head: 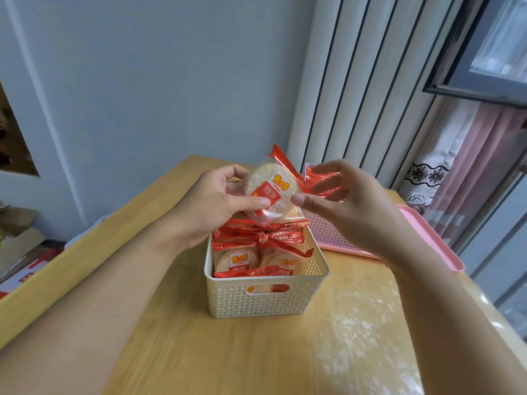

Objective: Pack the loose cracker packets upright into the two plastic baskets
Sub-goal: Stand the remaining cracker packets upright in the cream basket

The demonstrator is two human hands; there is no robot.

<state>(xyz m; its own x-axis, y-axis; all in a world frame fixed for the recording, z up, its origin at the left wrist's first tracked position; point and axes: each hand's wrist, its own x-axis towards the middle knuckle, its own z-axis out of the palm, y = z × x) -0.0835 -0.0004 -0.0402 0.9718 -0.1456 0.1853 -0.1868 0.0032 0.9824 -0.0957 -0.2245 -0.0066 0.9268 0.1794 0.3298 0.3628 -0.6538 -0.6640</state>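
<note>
From the head camera, we are holding a cracker packet (271, 192) above the cream basket (265, 297), our left hand (211, 206) pinching it, thumb across its front label and fingers curled behind. Our right hand (342, 201) is hovering just beside the packet's right edge, fingers loosely spread and gripping nothing. Packed packets (256, 252) are standing upright in the cream basket on the wooden table (256, 352). The pink basket (336, 235) is sitting behind our right hand.

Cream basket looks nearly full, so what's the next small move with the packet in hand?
Probably lower the held packet upright into the far end of the cream basket: the left hand grips it just above the standing packets, while the right hand hovers open.
</note>
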